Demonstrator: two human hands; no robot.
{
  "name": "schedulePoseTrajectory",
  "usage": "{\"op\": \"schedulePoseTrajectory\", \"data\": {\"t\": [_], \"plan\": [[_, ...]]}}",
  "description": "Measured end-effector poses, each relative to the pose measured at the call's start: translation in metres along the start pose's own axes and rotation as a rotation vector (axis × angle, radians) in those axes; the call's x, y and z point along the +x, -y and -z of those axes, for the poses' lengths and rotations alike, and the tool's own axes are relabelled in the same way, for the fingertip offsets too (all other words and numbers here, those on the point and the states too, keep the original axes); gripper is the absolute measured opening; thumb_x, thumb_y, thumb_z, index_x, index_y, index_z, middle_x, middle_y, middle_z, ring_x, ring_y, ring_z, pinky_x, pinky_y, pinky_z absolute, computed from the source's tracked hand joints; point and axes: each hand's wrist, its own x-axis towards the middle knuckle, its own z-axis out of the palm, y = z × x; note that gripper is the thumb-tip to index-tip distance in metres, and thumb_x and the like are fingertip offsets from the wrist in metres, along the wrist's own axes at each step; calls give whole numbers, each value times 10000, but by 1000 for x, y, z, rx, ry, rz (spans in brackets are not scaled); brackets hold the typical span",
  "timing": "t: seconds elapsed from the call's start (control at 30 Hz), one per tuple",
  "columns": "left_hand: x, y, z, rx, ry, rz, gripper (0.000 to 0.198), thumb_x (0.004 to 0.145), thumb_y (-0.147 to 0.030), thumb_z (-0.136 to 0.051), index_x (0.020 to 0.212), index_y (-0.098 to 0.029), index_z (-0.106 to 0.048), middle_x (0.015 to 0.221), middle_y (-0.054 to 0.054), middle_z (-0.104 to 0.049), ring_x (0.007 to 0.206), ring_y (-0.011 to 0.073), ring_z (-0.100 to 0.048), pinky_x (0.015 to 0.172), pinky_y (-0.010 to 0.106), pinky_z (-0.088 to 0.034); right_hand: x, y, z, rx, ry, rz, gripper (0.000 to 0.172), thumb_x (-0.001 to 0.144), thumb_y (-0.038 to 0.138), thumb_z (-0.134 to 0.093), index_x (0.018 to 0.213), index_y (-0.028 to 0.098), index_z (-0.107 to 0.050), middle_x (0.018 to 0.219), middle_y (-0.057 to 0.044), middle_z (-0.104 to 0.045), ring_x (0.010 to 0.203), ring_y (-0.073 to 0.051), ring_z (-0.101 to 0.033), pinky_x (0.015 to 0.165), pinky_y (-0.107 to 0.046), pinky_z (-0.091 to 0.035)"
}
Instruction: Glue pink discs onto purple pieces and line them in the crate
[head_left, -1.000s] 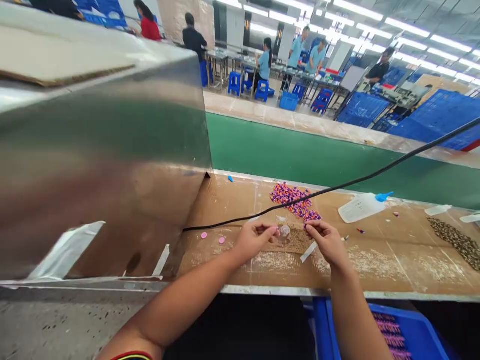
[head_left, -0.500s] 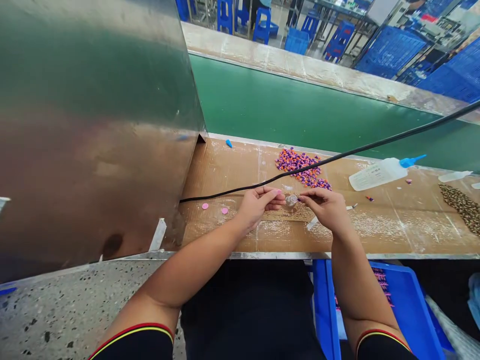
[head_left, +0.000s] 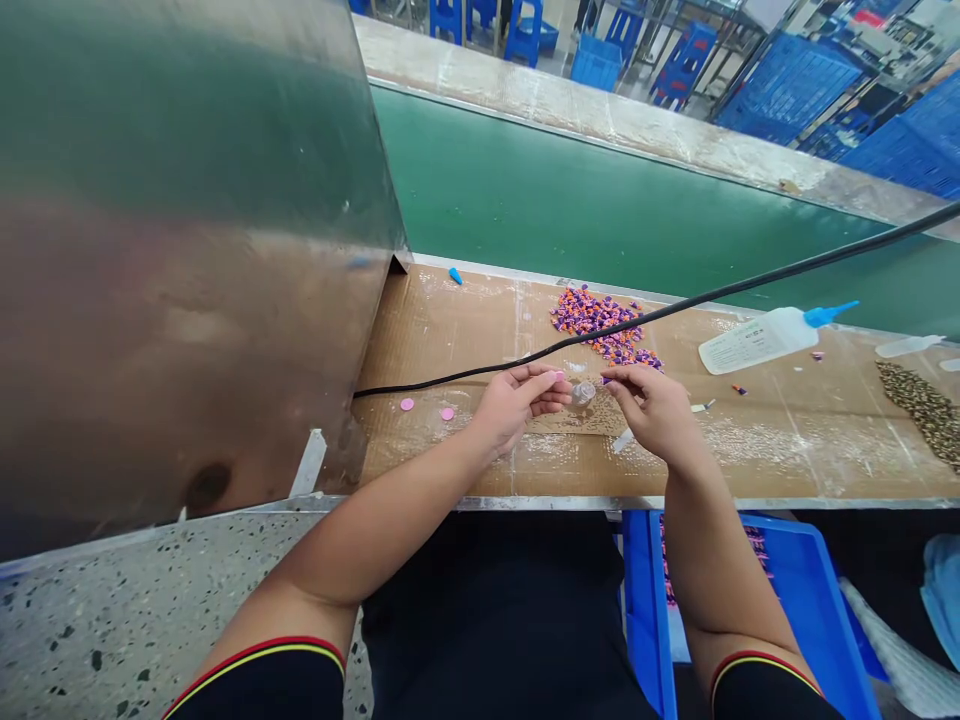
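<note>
My left hand (head_left: 517,402) is closed in a pinch, with a small pink piece (head_left: 558,376) at the tips of thumb and index finger. Facing it, my right hand (head_left: 651,408) pinches a tiny purple piece (head_left: 604,380). Between the two hands, a small clear container (head_left: 583,393) sits on the cardboard-covered bench, close to my left fingertips. Just beyond lies a pile of small purple and orange pieces (head_left: 592,315). Two pink discs (head_left: 448,414) rest on the cardboard to the left of my left hand.
A black cable (head_left: 675,307) crosses above the bench. At right lie a white bottle with a blue nozzle (head_left: 757,340) and a heap of dark, gold-flecked bits (head_left: 919,410). A big metal panel (head_left: 187,280) stands at left. Below the edge is a blue tray (head_left: 810,600).
My right fingertips have drawn slightly away from the clear container, with the purple piece between them. My left hand stays almost in place. The whole view has shifted a little.
</note>
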Motion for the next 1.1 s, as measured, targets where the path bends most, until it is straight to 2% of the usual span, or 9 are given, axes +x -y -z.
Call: {"op": "schedulePoseTrajectory", "data": {"t": [0.13,0.33,0.6,0.83,0.97,1.1], "plan": [[0,0,1,12,14,17,240,811,-302,-917,876,-132,-761,854,90,-822,757,163,-780,760,268,-615,-1,-1,0,-36,17,37,243,1044,349,-567,1037,250,-789,1014,-97,-820,904,-267,-753,828,-407,-621],[2,3,2,39,32,12,337,770,-383,-962,860,-137,-749,869,90,-823,758,160,-778,745,263,-621,-2,2,-3,-30,15,30,208,1030,345,-594,1008,261,-783,979,-81,-814,857,-261,-744,791,-392,-612],[3,5,3,29,21,-26,453,644,-440,-1030,856,-134,-772,860,80,-820,749,142,-765,753,252,-615,0,1,-6,-70,59,60,189,1003,316,-632,980,255,-809,929,-64,-799,707,-208,-685,730,-355,-589],[2,3,4,41,20,-41,508,583,-476,-1051,835,-134,-772,872,82,-821,737,142,-755,730,255,-604,6,0,-12,-121,127,119,183,1009,262,-632,964,256,-809,899,-67,-774,767,-226,-706,765,-356,-576],[2,2,4,61,33,-50,505,569,-491,-1052,814,-141,-783,870,79,-822,742,140,-751,730,252,-604,7,0,-14,-151,126,117,179,1000,260,-634,974,261,-811,911,-72,-768,823,-242,-719,776,-361,-576],[2,2,4,80,31,-55,489,569,-503,-1048,782,-147,-788,854,82,-819,733,140,-742,722,257,-601,4,4,-11,-115,82,92,200,1020,286,-613,974,256,-805,907,-71,-770,783,-232,-711,758,-365,-581]]}}
